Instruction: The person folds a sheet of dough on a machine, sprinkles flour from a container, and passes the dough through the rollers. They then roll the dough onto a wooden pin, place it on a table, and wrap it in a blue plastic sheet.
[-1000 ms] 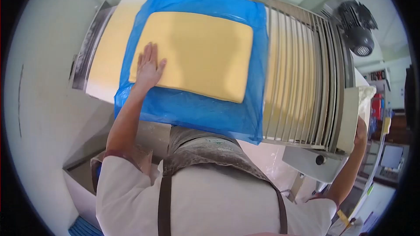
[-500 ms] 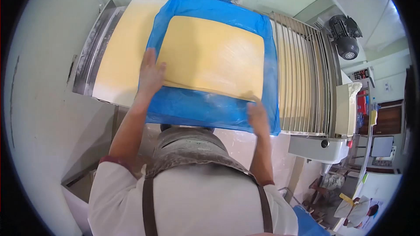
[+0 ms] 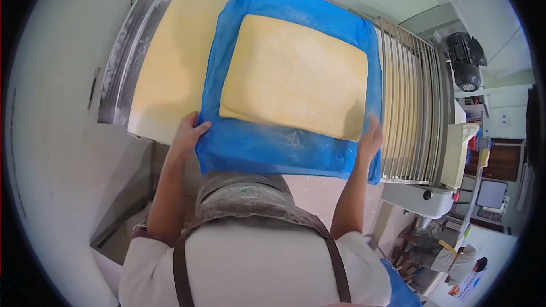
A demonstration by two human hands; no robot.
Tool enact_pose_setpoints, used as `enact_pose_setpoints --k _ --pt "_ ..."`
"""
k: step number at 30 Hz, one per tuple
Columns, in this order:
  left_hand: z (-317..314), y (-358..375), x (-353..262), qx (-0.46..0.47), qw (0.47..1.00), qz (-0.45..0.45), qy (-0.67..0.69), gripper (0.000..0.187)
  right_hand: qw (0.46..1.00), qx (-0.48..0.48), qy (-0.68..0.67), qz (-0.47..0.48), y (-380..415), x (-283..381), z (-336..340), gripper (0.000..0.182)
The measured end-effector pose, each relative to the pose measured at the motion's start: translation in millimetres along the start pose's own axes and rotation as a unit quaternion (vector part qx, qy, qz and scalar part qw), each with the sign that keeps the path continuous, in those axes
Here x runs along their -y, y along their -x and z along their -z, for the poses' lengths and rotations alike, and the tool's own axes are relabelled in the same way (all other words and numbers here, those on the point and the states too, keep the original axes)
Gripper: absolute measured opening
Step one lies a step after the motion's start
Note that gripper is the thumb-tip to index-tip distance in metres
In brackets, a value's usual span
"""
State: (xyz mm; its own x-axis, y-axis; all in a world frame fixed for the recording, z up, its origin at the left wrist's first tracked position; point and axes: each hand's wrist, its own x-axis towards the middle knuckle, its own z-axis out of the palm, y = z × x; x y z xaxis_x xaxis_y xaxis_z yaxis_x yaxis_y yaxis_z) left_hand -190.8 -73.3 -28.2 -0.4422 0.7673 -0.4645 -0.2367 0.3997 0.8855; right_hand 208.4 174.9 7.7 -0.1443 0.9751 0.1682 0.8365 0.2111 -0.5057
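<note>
A pale yellow rectangular slab of dough (image 3: pixel 296 77), lightly floured, lies flat on a blue plastic sheet (image 3: pixel 273 148). The sheet sticks out around the dough and is bunched up at the far side. At the sheet's left front edge, my left hand (image 3: pixel 190 135) pinches the plastic between thumb and fingers, apart from the dough. My right hand (image 3: pixel 371 136) is closed on the sheet's right front edge, beside the dough's near right corner; its fingers are slightly blurred.
Beneath the sheet is the pale belt (image 3: pixel 176 51) of a dough-sheeting machine. A metal bar guard (image 3: pixel 406 102) stands to the right, with a black motor (image 3: pixel 467 59) beyond it. A wall (image 3: pixel 62 108) rises at left. Another person (image 3: pixel 455 264) is far off at lower right.
My left hand has come off the dough's left edge, back toward me, and now grips the plastic. My right hand has shifted outward to the sheet's right edge. The view has shifted slightly.
</note>
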Motion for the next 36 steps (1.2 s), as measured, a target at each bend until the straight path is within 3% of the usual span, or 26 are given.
enact_pose_setpoints --k 1,2,3,4,5,7,8,10,12,14,16,17,18,19,20,22,23,25,29,32,35,36 --pt "-2 2 -2 -0.010 1.000 0.003 -0.005 0.023 0.971 -0.089 0.185 0.123 -32 3 -17 0.034" --pt "-4 4 -2 -0.017 1.000 0.006 -0.011 0.020 0.962 -0.002 0.255 0.095 -53 38 -43 0.030" --pt "-3 4 2 -0.022 1.000 0.010 -0.014 0.019 0.987 -0.011 0.155 0.040 -68 77 -90 0.029" --pt "0 3 6 -0.022 0.999 0.012 -0.020 0.018 0.989 0.012 0.078 0.123 -58 136 -110 0.035" --pt "-6 5 -5 -0.031 0.999 0.041 0.016 0.019 0.874 -0.069 0.174 0.447 -19 151 -144 0.039" --pt "-20 16 -22 -0.045 0.992 0.079 0.085 0.023 0.788 -0.118 0.363 0.483 -8 159 -248 0.048" --pt "-23 15 -27 -0.050 0.989 0.082 0.116 0.025 0.855 -0.048 0.264 0.444 -45 151 -252 0.051" --pt "-22 15 -29 -0.001 0.992 0.095 0.080 0.029 0.929 -0.012 0.180 0.322 -118 106 -215 0.059" --pt "-18 25 -27 0.028 0.992 0.107 0.060 0.032 0.973 -0.032 0.182 0.139 -178 36 -149 0.067" --pt "-13 33 -24 0.058 0.991 0.111 0.048 0.034 0.983 -0.029 0.174 0.050 -161 18 -119 0.077" --pt "-9 31 -36 0.110 0.986 0.114 0.056 0.034 0.986 0.070 0.051 0.143 -67 67 -165 0.087" --pt "-9 32 -44 0.140 0.981 0.119 0.057 0.034 0.959 0.141 -0.037 0.242 -4 103 -182 0.092" --pt "-5 29 -54 0.158 0.981 0.101 0.056 0.034 0.900 0.260 -0.091 0.337 53 188 -115 0.094" --pt "2 23 -66 0.176 0.979 0.082 0.056 0.034 0.833 0.314 -0.200 0.408 88 219 -105 0.096" --pt "9 21 -74 0.192 0.978 0.064 0.058 0.034 0.836 0.267 -0.263 0.402 107 238 -94 0.069" --pt "28 25 -83 0.194 0.981 0.009 -0.016 0.034 0.877 0.238 -0.256 0.330 120 226 -125 0.047" --pt "52 19 -72 0.116 0.993 -0.017 0.032 0.037 0.896 0.220 -0.252 0.293 123 221 -135 0.036" --pt "95 -6 -42 -0.038 0.988 -0.069 0.130 0.042 0.898 0.136 -0.276 0.314 117 228 -131 0.028" --pt "-17 -46 -27 0.109 0.901 0.055 0.417 0.047 0.874 0.032 -0.347 0.339 96 231 -102 0.030" --pt "-78 -67 -36 0.177 0.881 0.084 0.430 0.048 0.866 0.089 -0.392 0.297 84 221 -59 0.027" --pt "-101 -90 -45 0.214 0.893 0.093 0.386 0.050 0.764 0.284 -0.470 0.339 36 198 -25 0.019" --pt "-104 -97 -47 0.222 0.897 0.095 0.371 0.050 0.734 0.374 -0.477 0.305 5 176 -35 0.029"
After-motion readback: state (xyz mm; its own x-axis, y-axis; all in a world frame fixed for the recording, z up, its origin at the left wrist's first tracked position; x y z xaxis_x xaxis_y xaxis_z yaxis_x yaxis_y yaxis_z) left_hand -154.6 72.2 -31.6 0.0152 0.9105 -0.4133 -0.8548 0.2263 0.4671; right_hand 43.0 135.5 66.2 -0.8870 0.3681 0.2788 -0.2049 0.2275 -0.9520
